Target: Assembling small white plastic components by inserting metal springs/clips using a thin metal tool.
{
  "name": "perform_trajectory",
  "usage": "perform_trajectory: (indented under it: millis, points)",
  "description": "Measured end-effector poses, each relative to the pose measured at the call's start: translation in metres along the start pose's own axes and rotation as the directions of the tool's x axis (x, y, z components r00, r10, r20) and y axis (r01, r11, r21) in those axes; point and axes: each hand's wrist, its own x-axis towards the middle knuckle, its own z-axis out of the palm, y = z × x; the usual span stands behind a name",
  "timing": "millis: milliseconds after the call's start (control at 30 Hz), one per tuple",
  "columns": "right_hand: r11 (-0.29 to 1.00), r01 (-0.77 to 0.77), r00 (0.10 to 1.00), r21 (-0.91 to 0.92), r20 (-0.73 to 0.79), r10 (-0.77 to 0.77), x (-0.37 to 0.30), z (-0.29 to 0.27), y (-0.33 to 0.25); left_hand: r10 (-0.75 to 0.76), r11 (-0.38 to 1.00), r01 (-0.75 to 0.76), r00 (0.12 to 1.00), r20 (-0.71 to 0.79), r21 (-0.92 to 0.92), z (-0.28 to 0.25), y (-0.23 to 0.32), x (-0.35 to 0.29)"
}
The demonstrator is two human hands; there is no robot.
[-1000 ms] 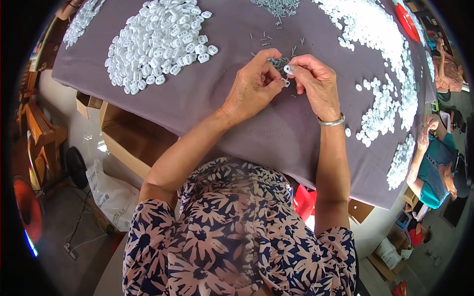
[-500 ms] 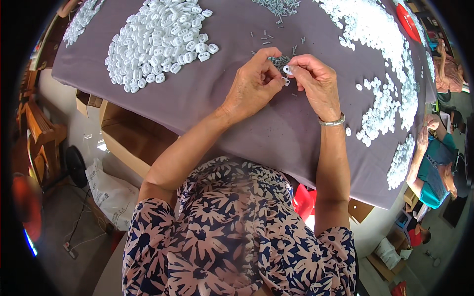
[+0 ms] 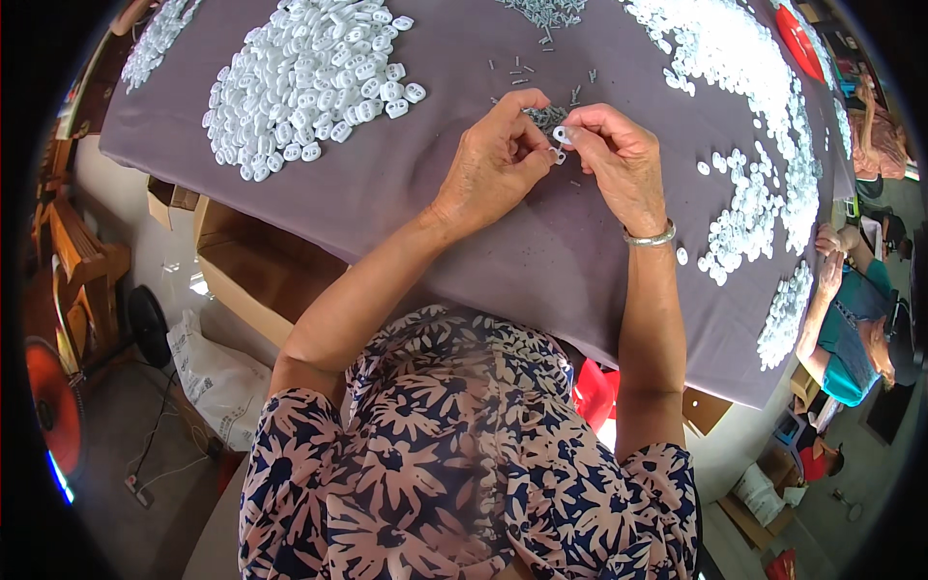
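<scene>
Head view, read as a clock centred on the fingertips with twelve at the top: nearest, toward half past six, is the wearer's flowered garment [image 3: 416, 464]. At the centre the two hands meet above the grey-brown cloth [image 3: 551, 251]. The left hand [image 3: 493, 162], on the nine o'clock side, has its thumb and a curled finger pinched on a lower white piece [image 3: 559, 156], forefinger arched clear. The right hand [image 3: 622, 158], toward three, pinches an upper white piece [image 3: 561, 135] between thumb and forefinger, its hole showing. The pieces sit just beside each other; whether they touch, I cannot tell.

Work this fine seems to call for light pinches at the rims, holes left uncovered, one hand steady while the other makes small turns. Staying low over the cloth should make a slip harmless.

Just beyond, at twelve, the fingers partly hide a near pin heap [image 3: 546, 118]. One white heap [image 3: 300, 87] spreads between nine and ten; glare washes out the larger white heap [image 3: 744, 77] toward two. Farther at twelve, a far pin heap [image 3: 546, 12] is cut off by the upper edge. At four, a co-worker [image 3: 855, 333] appears bent by the lens; what those hands hold is too small to make out.
</scene>
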Motion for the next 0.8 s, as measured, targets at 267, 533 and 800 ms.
perform_trajectory:
  millis: [267,533,800]
  points:
    - [0.998,0.049,0.999,-0.042,0.016,-0.048,-0.0012,0.0019,0.001,0.015,1.0,-0.015,1.0,-0.008,-0.01,0.0001,-0.0031,-0.0006]
    - [0.999,-0.012,0.998,0.033,0.056,0.01,-0.0023,0.0051,0.0036,-0.027,0.998,0.024,0.999,-0.036,-0.063,-0.002,0.0,-0.0009]
    - [0.998,-0.011,0.997,0.064,0.075,0.006,-0.0024,0.0069,0.0012,-0.071,0.988,0.066,0.997,-0.033,-0.138,-0.0032,0.0051,-0.0002]
